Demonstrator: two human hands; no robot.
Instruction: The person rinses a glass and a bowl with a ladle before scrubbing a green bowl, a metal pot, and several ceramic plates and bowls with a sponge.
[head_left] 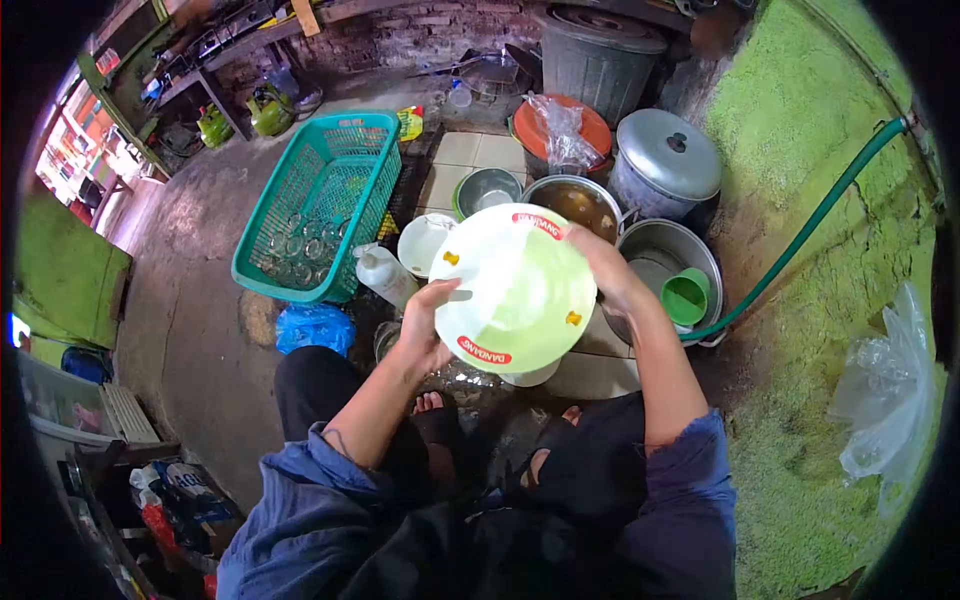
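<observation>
Both hands hold a white and pale green plate with red labels, tilted in front of my knees. My left hand grips its left edge, thumb on the face. At its upper right edge is my right hand, closed on the rim, with some fingers hidden. Beyond the plate are a white bowl, a metal basin and a pot of brownish water. A white bottle stands left of the plate. To the right, a green dipper sits in a large metal pot.
A teal basket with glasses stands at the left, a blue plastic bag below it. Behind are a lidded pot, a red-lidded bucket and a grey bin. A green hose runs along the right wall.
</observation>
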